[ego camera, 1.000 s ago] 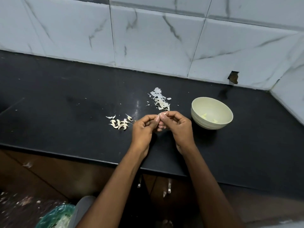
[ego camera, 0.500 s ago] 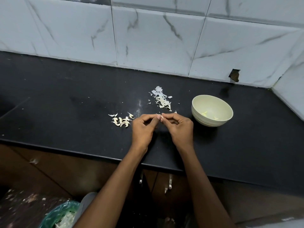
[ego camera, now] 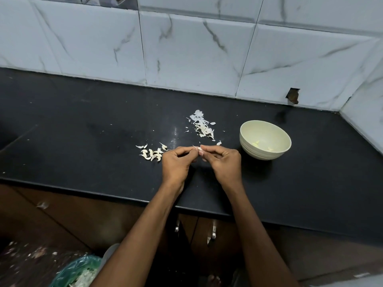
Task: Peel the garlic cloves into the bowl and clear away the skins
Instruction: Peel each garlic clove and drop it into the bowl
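Observation:
My left hand (ego camera: 176,164) and my right hand (ego camera: 224,162) meet over the black counter (ego camera: 83,141), fingertips pinched together on one small garlic clove (ego camera: 199,148) with a thin skin tip sticking out to the left. A small heap of unpeeled garlic cloves (ego camera: 152,154) lies just left of my left hand. A pile of white skins (ego camera: 202,126) lies behind my hands. To the right stands a pale green bowl (ego camera: 246,139) with a few peeled pieces inside.
White marble wall tiles (ego camera: 186,59) back the counter and turn a corner at the far right. The counter's front edge runs below my wrists, over brown cabinet doors with metal handles (ego camera: 213,233). A green-bagged bin (ego camera: 76,272) with scraps stands on the floor at bottom left.
My hands have stayed together on the clove, fingers shifting slightly as they work at its skin. The view has tilted a little; nothing on the counter has moved.

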Motion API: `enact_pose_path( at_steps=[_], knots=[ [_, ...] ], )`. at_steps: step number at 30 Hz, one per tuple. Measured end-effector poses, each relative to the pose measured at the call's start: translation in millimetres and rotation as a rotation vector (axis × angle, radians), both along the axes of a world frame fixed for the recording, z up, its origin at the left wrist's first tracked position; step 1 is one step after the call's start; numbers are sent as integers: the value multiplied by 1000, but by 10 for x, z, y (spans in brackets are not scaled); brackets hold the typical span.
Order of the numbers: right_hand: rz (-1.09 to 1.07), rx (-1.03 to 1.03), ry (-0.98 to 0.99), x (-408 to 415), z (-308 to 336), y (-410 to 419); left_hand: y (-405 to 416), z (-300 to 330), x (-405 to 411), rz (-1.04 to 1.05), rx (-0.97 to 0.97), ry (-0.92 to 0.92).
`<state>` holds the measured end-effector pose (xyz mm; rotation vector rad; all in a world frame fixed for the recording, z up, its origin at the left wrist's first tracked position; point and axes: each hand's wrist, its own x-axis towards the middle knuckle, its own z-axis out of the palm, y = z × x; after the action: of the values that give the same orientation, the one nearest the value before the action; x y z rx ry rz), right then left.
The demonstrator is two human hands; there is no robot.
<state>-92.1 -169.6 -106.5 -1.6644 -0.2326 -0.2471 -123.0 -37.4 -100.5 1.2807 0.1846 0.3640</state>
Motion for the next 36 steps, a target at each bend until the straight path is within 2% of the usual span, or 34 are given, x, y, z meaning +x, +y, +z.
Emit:
enact_pose_path(
  at_steps=[10, 19, 24, 29, 36],
  knots=[
    [-7, -100, -62, -18, -45, 66, -50, 126, -47, -17, -53, 29],
    [91, 25, 86, 13, -10, 82, -93, 58, 4, 21, -6, 25],
    [123, 186, 164, 20, 46, 2, -62, -54, 62, 72, 72, -11],
    [107, 310, 186, 16, 76, -30, -35, -79, 89, -21, 3, -25],
    [83, 299, 208, 7, 87, -22, -4, -123, 104, -95, -26, 1]
  ],
)
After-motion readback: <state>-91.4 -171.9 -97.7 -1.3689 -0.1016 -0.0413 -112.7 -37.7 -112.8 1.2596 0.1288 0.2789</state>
